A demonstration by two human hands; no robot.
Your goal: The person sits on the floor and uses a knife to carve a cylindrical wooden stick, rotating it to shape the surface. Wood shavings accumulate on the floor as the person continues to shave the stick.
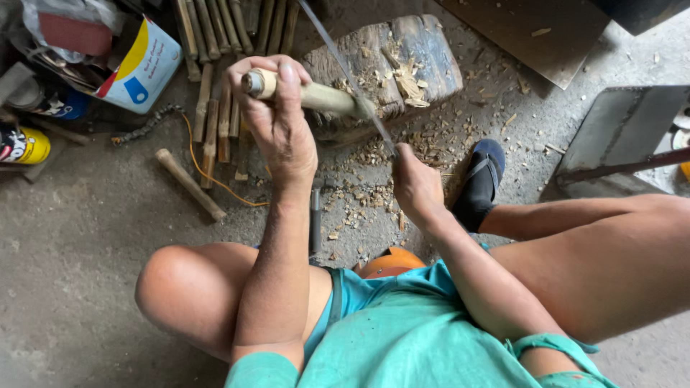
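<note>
My left hand (277,115) grips a short pale bamboo piece (327,97), holding it level with its far end resting on a dark wooden chopping block (417,54). My right hand (413,183) is closed around the handle of a long thin blade (345,68). The blade runs up and to the left across the bamboo, meeting it near its right end. Pale shavings (406,82) lie on the block and on the floor around it.
Several split bamboo sticks (215,108) lie on the concrete floor at upper left, beside a white, blue and yellow carton (140,68) and a yellow can (25,144). A loose stick (190,185) and an orange cord (215,179) lie nearby. Metal sheets (625,129) stand at right, past my sandalled foot (481,183).
</note>
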